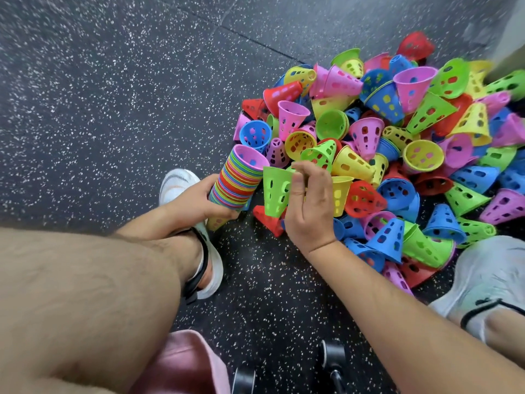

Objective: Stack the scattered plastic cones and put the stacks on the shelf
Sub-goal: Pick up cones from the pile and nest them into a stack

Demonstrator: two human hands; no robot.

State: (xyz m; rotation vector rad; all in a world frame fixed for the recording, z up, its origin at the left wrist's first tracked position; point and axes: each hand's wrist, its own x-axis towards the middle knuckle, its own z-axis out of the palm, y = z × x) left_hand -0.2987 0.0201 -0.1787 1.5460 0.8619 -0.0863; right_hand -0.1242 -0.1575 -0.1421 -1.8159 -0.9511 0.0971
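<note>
At the far left a bare leg [85,280] is bent over a speckled dark floor [85,109], with a white shoe [179,186] planted beyond it. Just right of the shoe, the left hand [199,203] is wrapped round the lower part of a tall stack of nested cones [238,180]. The stack is held tilted, its open mouth lined in pink and turned up and to the right. Just beside that mouth, a single green cone [274,191] is pinched near its rim by the right hand [309,206], wide end up and narrow end down. Whether it touches the stack cannot be told. Further right, a large heap of loose cones [412,132] in many colours is spread over the floor, with a grey shoe [488,277] at its near edge. No shelf is in view. The stacking step is judged to be in hand, with most of the heap left to gather. For the next move, the green cone's narrow end would need to be lifted over the pink mouth, lined up with the tilt of the stack and pressed in, while the stack is kept steady.
</note>
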